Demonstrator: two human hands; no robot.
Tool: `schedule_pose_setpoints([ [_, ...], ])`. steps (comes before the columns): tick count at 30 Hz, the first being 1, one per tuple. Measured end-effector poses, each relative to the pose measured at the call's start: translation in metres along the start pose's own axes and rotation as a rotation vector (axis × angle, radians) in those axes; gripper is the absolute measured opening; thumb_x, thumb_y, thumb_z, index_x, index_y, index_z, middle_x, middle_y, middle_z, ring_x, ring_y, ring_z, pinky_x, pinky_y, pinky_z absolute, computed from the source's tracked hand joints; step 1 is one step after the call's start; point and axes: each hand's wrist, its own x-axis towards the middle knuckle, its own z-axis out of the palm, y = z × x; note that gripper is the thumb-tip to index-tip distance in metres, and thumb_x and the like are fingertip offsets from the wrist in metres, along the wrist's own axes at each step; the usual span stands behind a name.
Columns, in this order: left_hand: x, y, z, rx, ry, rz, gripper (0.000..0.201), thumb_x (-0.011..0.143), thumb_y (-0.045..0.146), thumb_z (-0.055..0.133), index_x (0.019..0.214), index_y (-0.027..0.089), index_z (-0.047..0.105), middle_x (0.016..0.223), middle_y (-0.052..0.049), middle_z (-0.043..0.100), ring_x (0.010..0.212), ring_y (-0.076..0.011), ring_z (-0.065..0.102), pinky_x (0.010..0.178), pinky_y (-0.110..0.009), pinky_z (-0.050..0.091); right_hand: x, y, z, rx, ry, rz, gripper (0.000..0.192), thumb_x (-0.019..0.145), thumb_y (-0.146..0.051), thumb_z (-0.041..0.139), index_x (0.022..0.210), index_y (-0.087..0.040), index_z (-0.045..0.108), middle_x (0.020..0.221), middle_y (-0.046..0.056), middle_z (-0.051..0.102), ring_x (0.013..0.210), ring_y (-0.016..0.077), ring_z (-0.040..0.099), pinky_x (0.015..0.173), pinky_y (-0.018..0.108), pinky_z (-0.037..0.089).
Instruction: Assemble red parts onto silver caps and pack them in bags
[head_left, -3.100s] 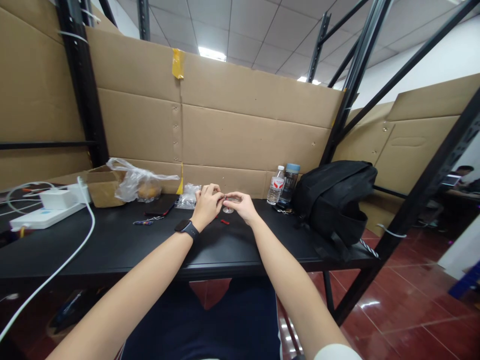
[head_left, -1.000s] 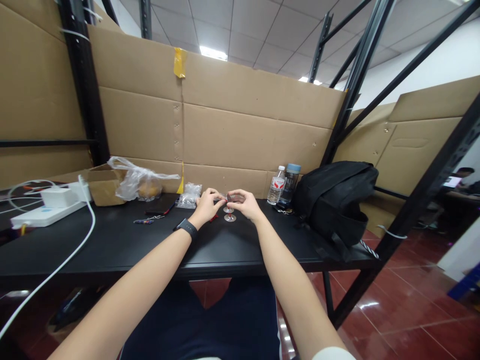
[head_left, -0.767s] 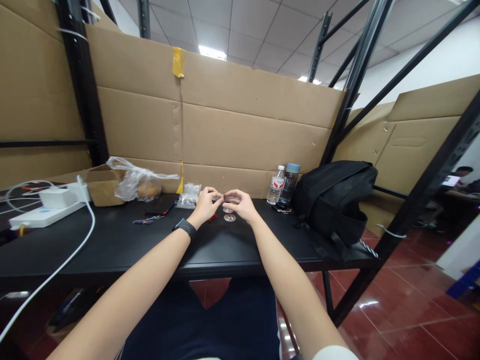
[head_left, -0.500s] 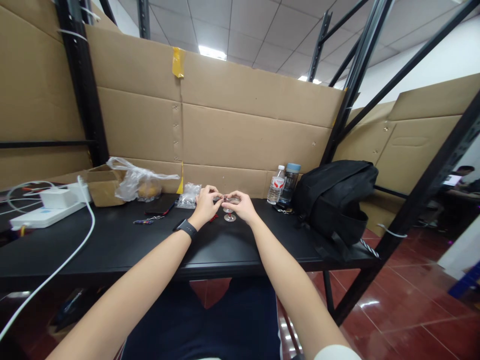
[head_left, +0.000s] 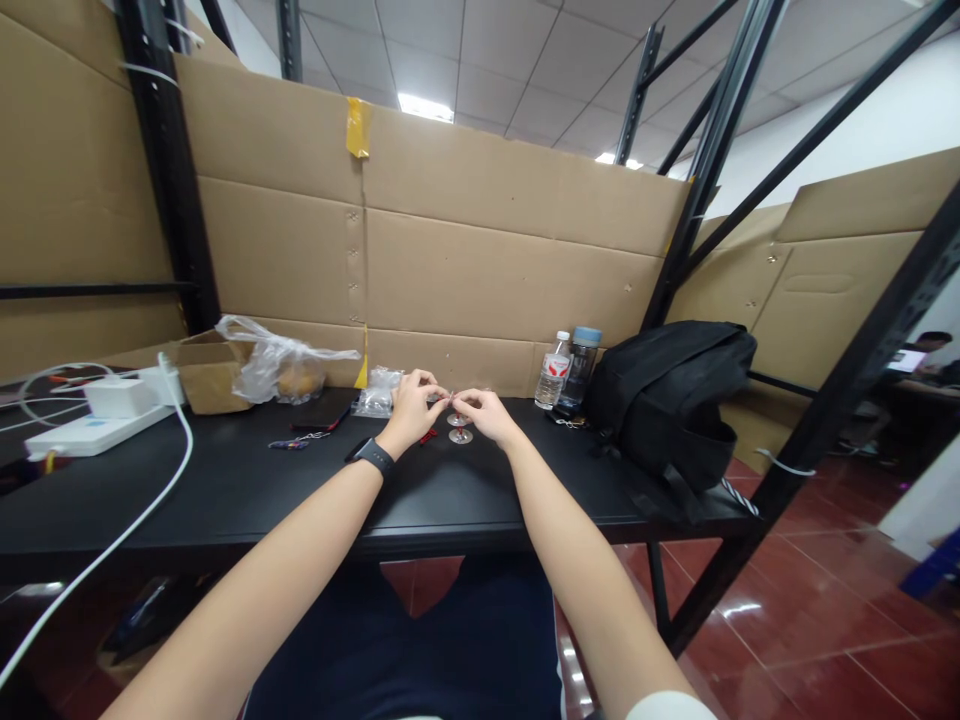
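Head view looks down my two forearms to where both hands meet at the far middle of the black worktop (head_left: 225,490). My left hand (head_left: 411,408) and my right hand (head_left: 480,412) come together fingertip to fingertip, each pinched on something tiny between them; it is too small for me to make out, beyond a thin glint with a hint of red at the meeting point. Directly beneath that pinch stands a small clear stemmed glass (head_left: 460,430), upright on its round foot, its bowl largely hidden behind my fingers. So the glass lies straight below and a touch beyond the fingertips, its long axis vertical, and both hands are about equally near it, the right perhaps slightly closer over the rim. A small red piece (head_left: 428,436) lies on the worktop just left of the glass foot, under my left hand. A black watch (head_left: 373,457) sits on my left wrist. Off to the right stand two bottles (head_left: 567,370) beside a black backpack (head_left: 667,400), well apart from my hands.
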Motion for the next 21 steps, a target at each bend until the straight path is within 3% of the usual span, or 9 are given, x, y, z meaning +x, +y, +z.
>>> schedule_pose_setpoints([
  [4, 0.0, -0.004, -0.001, 0.001, -0.035, 0.047, 0.011, 0.087, 0.025, 0.068, 0.085, 0.024, 0.079, 0.109, -0.007, 0.061, 0.11, -0.0273, 0.053, 0.095, -0.045, 0.04, 0.0, 0.003, 0.0, -0.053, -0.001, -0.059, 0.028, 0.079, -0.044, 0.077, 0.081, -0.016, 0.075, 0.107, 0.01, 0.069, 0.087, 0.0186, 0.067, 0.073, 0.03, 0.056],
  [9, 0.001, -0.01, 0.0, -0.034, -0.121, 0.086, 0.013, 0.088, 0.033, 0.068, 0.087, 0.024, 0.078, 0.11, -0.007, 0.062, 0.111, -0.0276, 0.054, 0.097, -0.046, 0.04, 0.001, 0.0, -0.001, -0.117, -0.001, -0.073, 0.012, 0.08, -0.026, 0.07, 0.075, -0.017, 0.075, 0.102, 0.006, 0.065, 0.088, 0.0166, 0.064, 0.081, 0.03, 0.053],
  [15, 0.001, -0.012, -0.003, -0.204, -0.251, 0.065, 0.037, 0.092, 0.035, 0.059, 0.128, 0.028, 0.062, 0.126, -0.006, 0.063, 0.119, -0.0263, 0.056, 0.104, -0.044, 0.041, 0.002, -0.002, -0.003, -0.235, 0.069, -0.065, 0.013, 0.077, -0.015, 0.064, 0.067, -0.017, 0.073, 0.096, 0.004, 0.061, 0.092, 0.0169, 0.061, 0.092, 0.032, 0.048],
  [18, -0.001, -0.009, -0.006, -0.183, -0.311, 0.13, 0.044, 0.084, 0.049, 0.07, 0.123, 0.029, 0.064, 0.129, -0.005, 0.065, 0.121, -0.0281, 0.057, 0.104, -0.044, 0.042, 0.001, -0.004, -0.003, -0.252, 0.045, -0.065, 0.014, 0.076, -0.014, 0.063, 0.068, -0.017, 0.073, 0.097, 0.004, 0.061, 0.097, 0.0175, 0.062, 0.096, 0.032, 0.045],
  [21, -0.003, -0.006, -0.008, -0.108, -0.302, 0.095, 0.044, 0.079, 0.055, 0.074, 0.112, 0.028, 0.069, 0.122, -0.005, 0.069, 0.117, -0.0293, 0.06, 0.101, -0.045, 0.043, 0.0, -0.006, -0.002, -0.274, 0.03, -0.059, 0.013, 0.074, -0.013, 0.064, 0.066, -0.017, 0.073, 0.1, 0.004, 0.061, 0.099, 0.0179, 0.062, 0.099, 0.031, 0.044],
])
